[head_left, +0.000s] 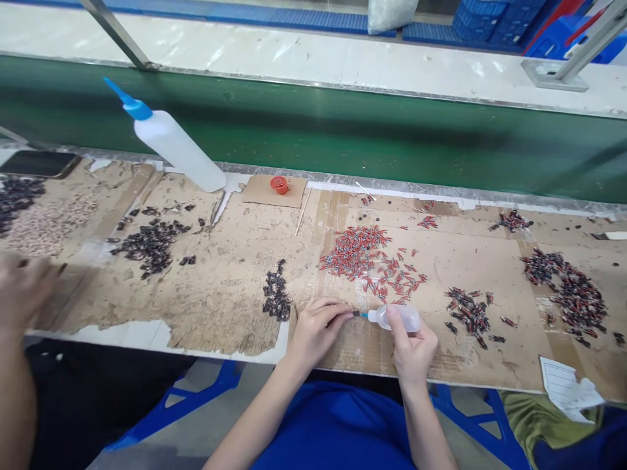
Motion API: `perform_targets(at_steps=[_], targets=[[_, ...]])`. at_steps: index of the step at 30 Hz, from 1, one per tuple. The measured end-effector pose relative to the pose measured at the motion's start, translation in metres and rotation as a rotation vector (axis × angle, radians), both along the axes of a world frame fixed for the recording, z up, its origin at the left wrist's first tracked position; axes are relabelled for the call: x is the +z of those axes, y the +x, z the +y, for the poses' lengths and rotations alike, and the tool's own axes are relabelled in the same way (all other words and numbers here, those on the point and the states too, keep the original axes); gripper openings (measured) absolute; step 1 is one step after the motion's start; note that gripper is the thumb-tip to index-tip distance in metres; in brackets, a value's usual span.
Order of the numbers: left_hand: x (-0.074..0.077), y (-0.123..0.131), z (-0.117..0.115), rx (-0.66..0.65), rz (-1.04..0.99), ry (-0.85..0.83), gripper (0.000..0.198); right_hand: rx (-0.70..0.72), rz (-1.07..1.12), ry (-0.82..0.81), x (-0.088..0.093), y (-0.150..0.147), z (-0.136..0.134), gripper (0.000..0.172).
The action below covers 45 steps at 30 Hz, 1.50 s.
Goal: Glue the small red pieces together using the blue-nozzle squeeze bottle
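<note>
My left hand [317,328] pinches a tiny black part [354,313] between thumb and fingertips, just above the cardboard. A small clear squeeze bottle [405,318] lies on its side in my right hand [414,346], its thin blue tip pointing left and meeting the black part. Beyond my hands spreads a pile of small red-and-black parts [353,251]. Left of my left hand is a small heap of black parts [277,294]. To the right of the bottle sits another heap of dark parts with red bits [469,312].
A large white bottle with a blue nozzle [179,147] leans at the back left. Near it a red cap [279,185] rests on a cardboard square. A co-worker's hand [22,287] is at the far left, near a phone [39,164]. Behind runs a green belt [313,130].
</note>
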State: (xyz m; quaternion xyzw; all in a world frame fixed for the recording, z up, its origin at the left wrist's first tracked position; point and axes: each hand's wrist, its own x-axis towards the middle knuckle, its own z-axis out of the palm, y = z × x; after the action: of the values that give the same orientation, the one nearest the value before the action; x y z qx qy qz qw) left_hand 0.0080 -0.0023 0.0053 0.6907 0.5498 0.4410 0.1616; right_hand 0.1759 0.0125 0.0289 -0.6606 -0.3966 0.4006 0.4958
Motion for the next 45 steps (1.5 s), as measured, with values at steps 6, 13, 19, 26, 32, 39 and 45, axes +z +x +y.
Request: perform_targets(at_steps=[6, 13, 19, 26, 32, 39, 45], targets=[[-0.001, 0.000, 0.000, 0.007, 0.008, -0.002, 0.007, -0.008, -0.015, -0.009, -0.004, 0.003, -0.001, 0.036], [-0.002, -0.001, 0.000, -0.002, 0.001, 0.005, 0.006, -0.037, -0.021, 0.006, -0.002, 0.001, -0.001, 0.039], [0.000, 0.000, 0.000, 0.000, -0.009, -0.007, 0.007, -0.076, 0.033, 0.010, -0.002, 0.006, 0.000, 0.039], [-0.001, -0.001, 0.003, -0.063, -0.071, -0.014, 0.009, -0.178, -0.218, -0.019, 0.006, 0.051, -0.007, 0.067], [-0.006, -0.003, 0.005, -0.077, -0.069, -0.006, 0.014, -0.069, -0.975, 0.228, 0.020, 0.060, 0.000, 0.056], [-0.008, -0.001, 0.005, -0.068, -0.109, -0.018, 0.010, 0.577, -0.972, 0.472, 0.015, 0.007, 0.049, 0.021], [-0.002, -0.002, 0.004, -0.044, -0.225, -0.040, 0.009, 0.686, -1.109, 0.244, 0.010, -0.019, 0.065, 0.015]])
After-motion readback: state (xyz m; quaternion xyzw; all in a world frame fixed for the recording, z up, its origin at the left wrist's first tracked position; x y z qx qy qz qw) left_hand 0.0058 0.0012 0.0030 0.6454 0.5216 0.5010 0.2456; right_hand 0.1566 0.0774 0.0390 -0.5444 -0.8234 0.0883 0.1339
